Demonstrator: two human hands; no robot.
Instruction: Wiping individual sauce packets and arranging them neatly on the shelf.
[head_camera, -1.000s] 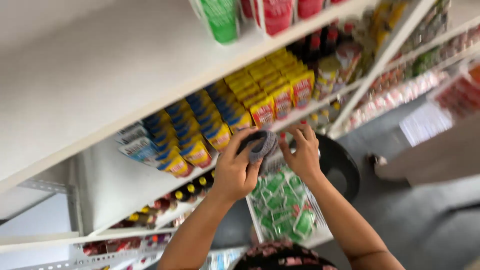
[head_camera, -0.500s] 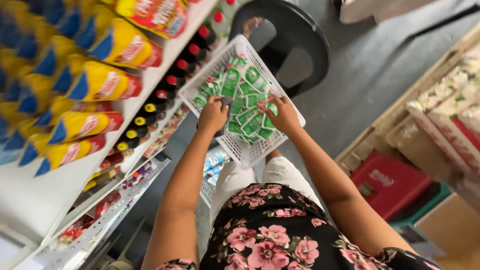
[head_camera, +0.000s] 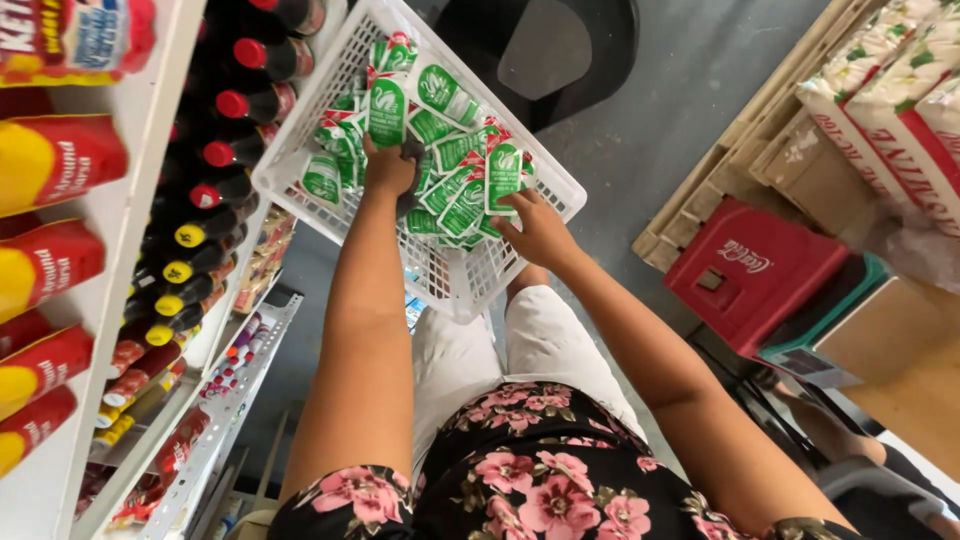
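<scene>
Comparing w/ 0.5 s back: we now have both hands in white basket (head_camera: 560, 190). Left hand (head_camera: 388, 165) closed on green sachet (head_camera: 387, 110); right hand (head_camera: 535, 228) pinching green-white sachet (head_camera: 503, 175). Both sachets lifted slightly off pile.

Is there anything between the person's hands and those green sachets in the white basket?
Nothing visible. The left hand and right hand are already on the green sachets inside the open-topped white basket.

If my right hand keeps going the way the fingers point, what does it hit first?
The right hand already pinches a green sachet; going on, it would probably meet more green sachets piled in the white basket, though depth is unclear.
</scene>
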